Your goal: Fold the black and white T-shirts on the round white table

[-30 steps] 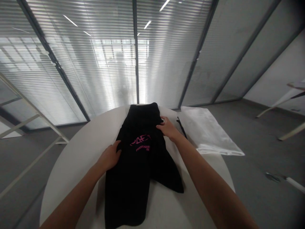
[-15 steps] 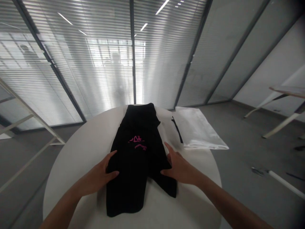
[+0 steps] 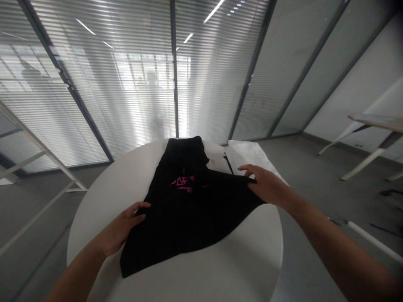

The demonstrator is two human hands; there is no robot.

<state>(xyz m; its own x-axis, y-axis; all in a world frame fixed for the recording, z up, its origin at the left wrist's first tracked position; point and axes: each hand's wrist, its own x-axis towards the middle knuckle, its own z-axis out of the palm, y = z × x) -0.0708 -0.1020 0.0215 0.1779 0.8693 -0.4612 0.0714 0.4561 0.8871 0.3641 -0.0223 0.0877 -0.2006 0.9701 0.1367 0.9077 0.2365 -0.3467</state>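
A black garment (image 3: 189, 209) with pink lettering on it lies on a round white table (image 3: 220, 268). My right hand (image 3: 266, 186) pinches the garment's right edge and holds it pulled out to the right, a little above the tabletop. My left hand (image 3: 121, 228) grips the garment's left edge near the table's left side. The cloth is stretched wide between the two hands. Its upper part reaches toward the table's far edge.
A folded white cloth (image 3: 248, 153) with a thin black strip (image 3: 228, 162) beside it lies at the table's far right, partly behind my right hand. Glass walls with blinds stand behind. A white frame (image 3: 37, 167) is at left, table legs (image 3: 362, 142) at right.
My right hand took hold of the garment's right edge and drew it out to the right, spreading the cloth. My left hand closed on the left edge and stayed roughly in place.
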